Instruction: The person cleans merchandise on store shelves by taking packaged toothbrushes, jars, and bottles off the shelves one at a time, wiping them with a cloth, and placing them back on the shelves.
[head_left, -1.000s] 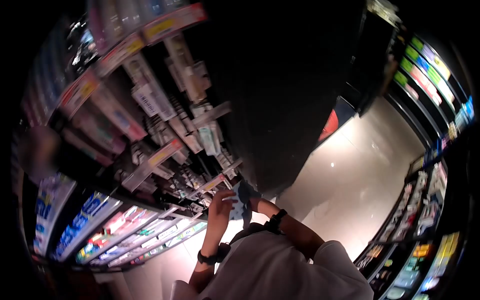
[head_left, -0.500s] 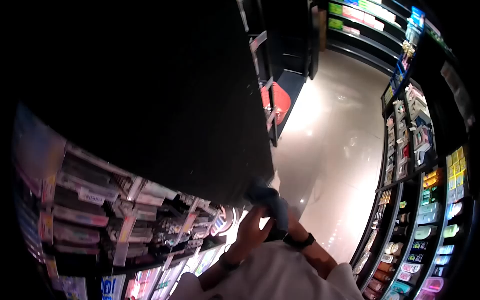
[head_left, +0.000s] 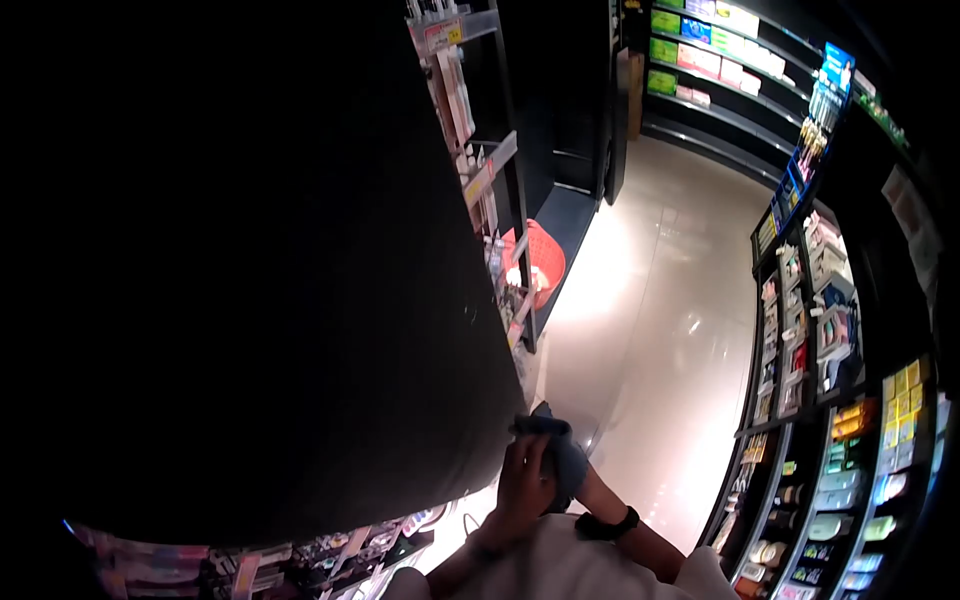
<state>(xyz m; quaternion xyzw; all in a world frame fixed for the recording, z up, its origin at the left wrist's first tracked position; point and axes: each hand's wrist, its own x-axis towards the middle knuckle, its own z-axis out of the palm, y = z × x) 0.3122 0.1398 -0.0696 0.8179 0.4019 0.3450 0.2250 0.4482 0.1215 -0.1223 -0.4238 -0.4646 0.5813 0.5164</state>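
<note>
A bunched blue-grey cloth [head_left: 568, 468] is held in front of my body, near the lower corner of a large black panel [head_left: 400, 400]. My left hand [head_left: 524, 484] is closed on the cloth's left side, its fingers bent over the fabric. From the right, my right hand [head_left: 592, 488] grips the same cloth, which covers most of its fingers. The top of the bundle comes close to the panel's edge; whether it touches cannot be made out. A dark band [head_left: 608, 524] is on my right wrist.
Shelves of bottles and boxes [head_left: 840, 480] line the right side. Stocked racks [head_left: 350, 545] stand below the black panel. A red basket [head_left: 540, 262] sits on a low dark ledge beside the shiny aisle floor [head_left: 660, 330]. More shelves [head_left: 720, 60] are at the far end.
My view has shifted, so the panel covers more of the lower left and the basket sits lower. Both hands still hold the cloth, now bunched more compactly, with my left hand further over it.
</note>
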